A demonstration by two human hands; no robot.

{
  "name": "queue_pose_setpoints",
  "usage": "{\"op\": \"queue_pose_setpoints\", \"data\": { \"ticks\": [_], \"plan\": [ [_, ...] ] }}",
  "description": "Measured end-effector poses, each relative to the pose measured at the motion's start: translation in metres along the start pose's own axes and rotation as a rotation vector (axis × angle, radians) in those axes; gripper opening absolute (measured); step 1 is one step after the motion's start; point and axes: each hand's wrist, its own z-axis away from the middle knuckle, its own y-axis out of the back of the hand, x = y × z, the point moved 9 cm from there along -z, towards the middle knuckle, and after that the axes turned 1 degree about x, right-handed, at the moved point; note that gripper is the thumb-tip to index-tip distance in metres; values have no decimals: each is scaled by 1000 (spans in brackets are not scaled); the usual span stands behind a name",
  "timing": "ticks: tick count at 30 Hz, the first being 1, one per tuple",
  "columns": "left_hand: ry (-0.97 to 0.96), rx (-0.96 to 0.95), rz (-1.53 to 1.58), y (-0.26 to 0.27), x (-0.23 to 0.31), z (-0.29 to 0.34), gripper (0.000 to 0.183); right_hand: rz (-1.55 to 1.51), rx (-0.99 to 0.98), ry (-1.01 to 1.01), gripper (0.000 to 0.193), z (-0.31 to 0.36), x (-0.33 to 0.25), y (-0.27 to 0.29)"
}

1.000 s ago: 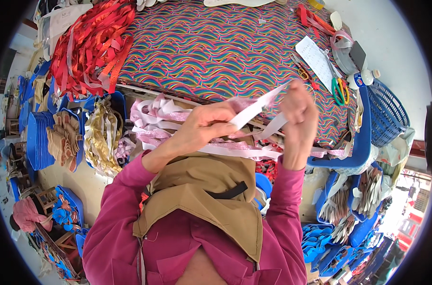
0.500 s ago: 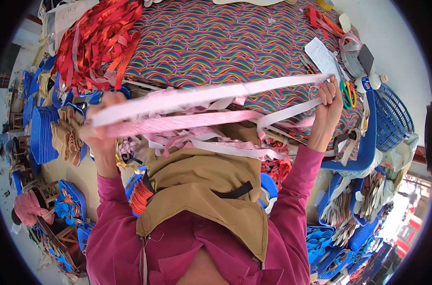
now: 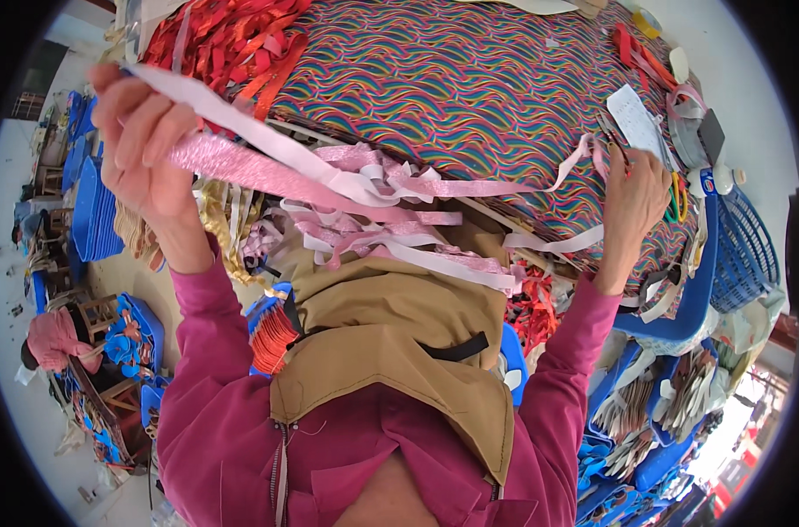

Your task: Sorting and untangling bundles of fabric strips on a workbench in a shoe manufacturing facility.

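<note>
My left hand (image 3: 146, 140), raised at the far left, is closed on the end of a pink ribbon (image 3: 259, 171) with a glossy face and a pale back. Its strips run down to a tangle of pink ribbons (image 3: 364, 189) on my lap and along the table edge. My right hand (image 3: 638, 198) is at the right side of the table, fingers curled together beside a sheet of paper. Something small and dark shows at its fingertips, mostly hidden. Close by it, a ribbon end (image 3: 584, 149) curls up and a pale strip (image 3: 562, 244) passes beneath. A tan apron (image 3: 399, 307) covers my lap.
A wavy rainbow-patterned cloth (image 3: 452, 97) covers the table. Red ribbons (image 3: 219, 44) heap at its far left. Scissors handles (image 3: 678, 198) show just right of my right hand, near a white bottle (image 3: 720, 180) and a blue basket (image 3: 744, 241). Blue bins (image 3: 92, 215) stand left.
My left hand has lifted up and left with the ribbon. My right hand has let go of the stretched ribbon, which now hangs slack, and has turned down beside the paper.
</note>
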Motion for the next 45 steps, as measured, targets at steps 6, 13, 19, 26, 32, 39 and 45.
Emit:
{"op": "queue_pose_setpoints", "data": {
  "ticks": [6, 13, 19, 26, 32, 39, 45],
  "plan": [
    [-12, -38, -219, -28, -39, -41, 40, -1156, -560, 31, 50, 49, -191, -38],
    [-166, 252, -451, 35, 55, -54, 73, -1236, -778, -277, 27, 64, -176, -16],
    [-20, 330, -212, 54, 73, -11, 45, -687, -347, -340, 31, 60, -47, 90],
    [133, 581, 7, 140, 92, 37, 44, -102, -222, -314, 31, 94, 73, 148],
    [53, 880, -173, 182, 49, 75, 48, 176, -108, -262, 31, 146, 96, 194],
    [317, 580, -408, 133, -63, 82, 50, 544, -1156, -508, 43, 234, 152, 115],
    [434, 543, -489, 94, -137, 99, 45, -729, -665, -497, 36, 139, -80, -33]
  ]
}}
